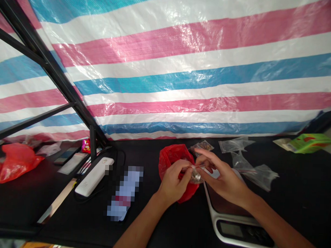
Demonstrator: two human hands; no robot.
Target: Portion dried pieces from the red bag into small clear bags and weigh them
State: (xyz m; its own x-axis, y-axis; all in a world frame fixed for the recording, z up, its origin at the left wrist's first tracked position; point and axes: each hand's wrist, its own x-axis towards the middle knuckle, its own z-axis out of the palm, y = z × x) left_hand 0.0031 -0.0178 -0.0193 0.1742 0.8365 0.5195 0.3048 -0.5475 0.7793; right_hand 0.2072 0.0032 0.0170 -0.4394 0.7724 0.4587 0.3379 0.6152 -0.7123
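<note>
My left hand [175, 181] and my right hand [220, 175] meet above the black table, both pinching a small clear plastic bag [195, 173] with something small inside. The fingers of both hands are closed on the bag's top edge. Right behind my left hand sits a red plastic bag [171, 157]. Under my right hand lies a white digital scale [236, 224] with a dark platform.
Several clear small bags [251, 168] lie at the back right, one filled bag [204, 144] behind my hands. A green packet [308, 142] sits far right. A white power bank [95, 175], a blurred object [125, 193], a black frame post [92, 142] and another red bag [15, 160] are to the left.
</note>
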